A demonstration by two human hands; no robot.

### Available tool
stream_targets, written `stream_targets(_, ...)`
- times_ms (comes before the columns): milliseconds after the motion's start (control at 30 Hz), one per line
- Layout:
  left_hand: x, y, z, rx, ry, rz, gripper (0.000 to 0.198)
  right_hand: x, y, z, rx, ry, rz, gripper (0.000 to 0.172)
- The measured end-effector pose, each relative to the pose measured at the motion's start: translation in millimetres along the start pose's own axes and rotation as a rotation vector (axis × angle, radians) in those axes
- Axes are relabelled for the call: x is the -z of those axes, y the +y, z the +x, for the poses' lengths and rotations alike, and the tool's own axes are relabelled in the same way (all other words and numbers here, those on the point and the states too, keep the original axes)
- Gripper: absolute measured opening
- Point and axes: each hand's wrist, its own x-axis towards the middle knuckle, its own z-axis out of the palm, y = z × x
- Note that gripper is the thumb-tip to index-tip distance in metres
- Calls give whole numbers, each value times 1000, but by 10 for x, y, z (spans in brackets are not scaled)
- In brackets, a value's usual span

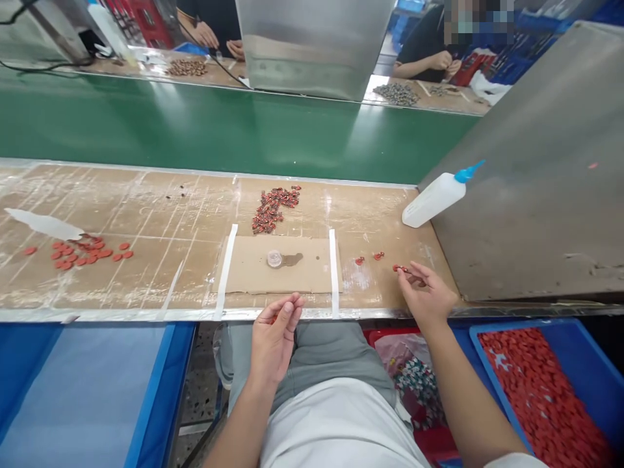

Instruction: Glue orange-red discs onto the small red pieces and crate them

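My right hand (424, 292) pinches a small red piece (400, 268) between thumb and forefinger, just above the tan bench top (160, 208). My left hand (275, 338) is curled at the bench's front edge, with a bit of red (273, 319) showing inside its fingers. Between the hands lies a cardboard sheet (277, 265) taped down, bearing a small clear dish (274, 258) and a brown smear. Two small red pieces (369, 258) lie right of it. Behind it is a heap of small red-and-dark parts (273, 208). Flat red ovals (82, 255) are scattered to the left.
A white squeeze bottle with a blue nozzle (435, 198) lies against a steel panel (526, 162) at right. A blue tray of red ovals (536, 390) sits below the bench at right, a blue bin (88, 396) at left. Beyond a green conveyor belt (195, 130), co-workers sit at another bench.
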Motion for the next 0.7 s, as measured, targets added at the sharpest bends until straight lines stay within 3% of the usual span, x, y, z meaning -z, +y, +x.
stream_targets(233, -69, 26, -9, 86, -7, -71, 21, -227, 127, 161, 177, -31, -199, 35)
stream_targets(567, -57, 78, 31, 190, -71, -221, 31, -264, 86, 212, 144, -41, -190, 36)
stream_targets(700, -94, 108, 13, 225, -120, -275, 37, -154, -51, 117, 99, 53, -120, 36)
